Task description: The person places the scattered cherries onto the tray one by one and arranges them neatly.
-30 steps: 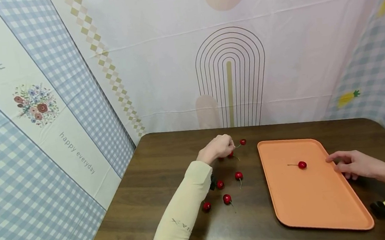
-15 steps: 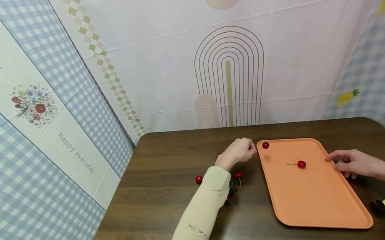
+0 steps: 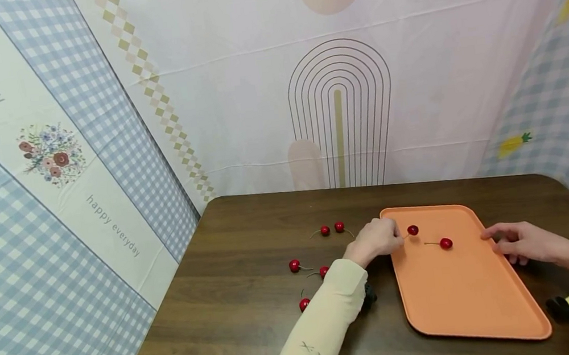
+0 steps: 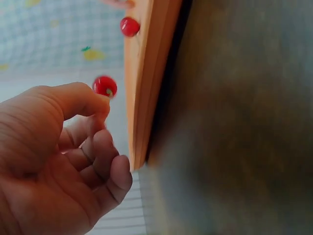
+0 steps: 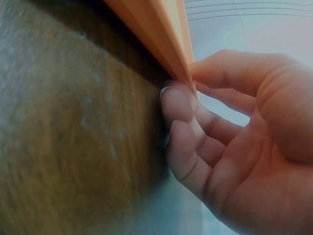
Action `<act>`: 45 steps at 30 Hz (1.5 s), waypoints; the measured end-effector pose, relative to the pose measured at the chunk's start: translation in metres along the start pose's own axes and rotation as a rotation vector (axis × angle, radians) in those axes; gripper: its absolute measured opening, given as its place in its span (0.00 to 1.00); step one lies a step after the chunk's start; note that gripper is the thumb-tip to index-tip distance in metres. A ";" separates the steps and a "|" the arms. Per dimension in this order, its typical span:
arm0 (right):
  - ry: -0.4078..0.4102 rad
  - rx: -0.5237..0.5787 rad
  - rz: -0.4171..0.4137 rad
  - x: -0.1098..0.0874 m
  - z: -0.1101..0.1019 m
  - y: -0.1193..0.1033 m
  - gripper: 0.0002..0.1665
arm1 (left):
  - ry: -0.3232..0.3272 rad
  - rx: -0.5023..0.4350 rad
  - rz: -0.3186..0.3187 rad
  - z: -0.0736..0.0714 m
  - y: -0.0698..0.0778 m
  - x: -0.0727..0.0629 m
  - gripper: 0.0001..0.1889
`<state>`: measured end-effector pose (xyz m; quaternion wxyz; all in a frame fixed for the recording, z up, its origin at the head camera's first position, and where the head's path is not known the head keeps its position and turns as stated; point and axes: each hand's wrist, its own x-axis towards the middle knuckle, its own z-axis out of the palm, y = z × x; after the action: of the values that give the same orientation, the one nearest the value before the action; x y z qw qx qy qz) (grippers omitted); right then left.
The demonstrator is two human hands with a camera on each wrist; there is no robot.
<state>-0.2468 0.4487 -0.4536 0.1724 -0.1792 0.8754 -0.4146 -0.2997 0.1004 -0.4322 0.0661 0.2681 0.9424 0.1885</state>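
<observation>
My left hand point(image 3: 378, 238) is over the tray's left rim, thumb and fingertips pinching a cherry point(image 3: 412, 230) by its stem. In the left wrist view that cherry point(image 4: 104, 86) sticks out past the thumb tip, raised off the tray. A second cherry point(image 3: 446, 243) lies on the orange tray point(image 3: 472, 291), its stem pointing left. On the tray's right side, my right hand point(image 3: 529, 241) grips the rim; the right wrist view has the thumb on top of the edge point(image 5: 183, 63) and curled fingers point(image 5: 178, 105) against its outside.
Several cherries with stems lie on the brown table left of the tray, among them one cherry point(image 3: 325, 231) at the back and another cherry point(image 3: 295, 265) further left. My left sleeve point(image 3: 323, 316) covers part of that area. A printed cloth point(image 3: 236, 102) hangs behind the table point(image 3: 216, 321).
My left hand has moved right from the cherries at the back to the tray, carrying one cherry by its stem. The right hand stays at the rim.
</observation>
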 end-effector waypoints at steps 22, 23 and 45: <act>0.003 -0.009 0.003 -0.001 0.001 0.003 0.17 | -0.043 0.324 -0.073 0.023 0.039 -0.004 0.21; 0.001 -0.008 0.001 -0.001 0.001 0.004 0.17 | -0.044 0.328 -0.076 0.023 0.040 -0.003 0.21; -0.002 0.004 0.005 0.001 -0.001 0.004 0.20 | -0.090 0.199 0.058 -0.012 0.019 -0.010 0.16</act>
<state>-0.2484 0.4510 -0.4566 0.1749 -0.1771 0.8747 -0.4158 -0.2850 0.1064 -0.4138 0.0760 0.3086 0.9445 0.0834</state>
